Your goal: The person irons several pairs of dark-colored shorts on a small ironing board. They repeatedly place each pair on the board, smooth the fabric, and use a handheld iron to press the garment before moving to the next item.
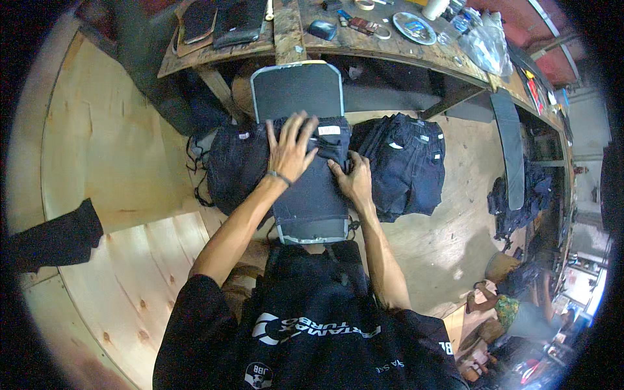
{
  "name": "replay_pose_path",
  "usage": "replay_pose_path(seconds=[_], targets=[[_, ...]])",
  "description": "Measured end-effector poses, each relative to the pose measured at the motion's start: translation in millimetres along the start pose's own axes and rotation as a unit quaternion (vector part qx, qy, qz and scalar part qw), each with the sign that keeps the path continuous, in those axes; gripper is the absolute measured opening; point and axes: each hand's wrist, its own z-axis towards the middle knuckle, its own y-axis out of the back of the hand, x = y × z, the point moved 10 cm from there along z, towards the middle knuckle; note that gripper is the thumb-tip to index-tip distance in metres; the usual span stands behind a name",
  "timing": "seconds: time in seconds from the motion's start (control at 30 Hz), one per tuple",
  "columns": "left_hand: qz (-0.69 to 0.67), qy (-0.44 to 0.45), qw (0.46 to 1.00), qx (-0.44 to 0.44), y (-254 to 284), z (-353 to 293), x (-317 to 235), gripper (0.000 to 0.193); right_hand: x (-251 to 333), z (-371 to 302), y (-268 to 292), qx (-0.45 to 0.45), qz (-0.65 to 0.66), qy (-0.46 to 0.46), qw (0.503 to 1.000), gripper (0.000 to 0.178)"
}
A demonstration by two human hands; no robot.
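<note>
Dark navy shorts (309,192) lie stretched over a long, dark board (297,91) with a pale rim. A white label (329,130) and a dark pocket opening show near their upper edge. My left hand (290,153) rests on the upper part of the cloth with its fingers spread, holding nothing. At the right edge of the shorts is my right hand (355,181). Its thumb presses on top of the fabric and its other fingers curl at the side, partly hidden.
More dark shorts (406,169) lie to the right, and another dark garment (238,166) to the left. Ahead stands a wooden workbench (364,44) with tape, a plate and a plastic bag. A dark strip (509,149) hangs at right. Another person (520,315) sits at lower right.
</note>
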Motion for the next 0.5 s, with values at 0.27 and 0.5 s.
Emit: replay_pose_path(seconds=[0.27, 0.5], targets=[[-0.073, 0.095, 0.99, 0.08, -27.0, 27.5, 68.1, 0.141, 115.7, -111.8, -32.3, 0.161, -0.01, 0.395, 0.905, 0.091], [-0.098, 0.092, 0.986, 0.098, -28.3, 30.9, 74.4, 0.137, 84.6, -113.1, -96.6, 0.403, -0.015, 0.413, 0.816, 0.091]])
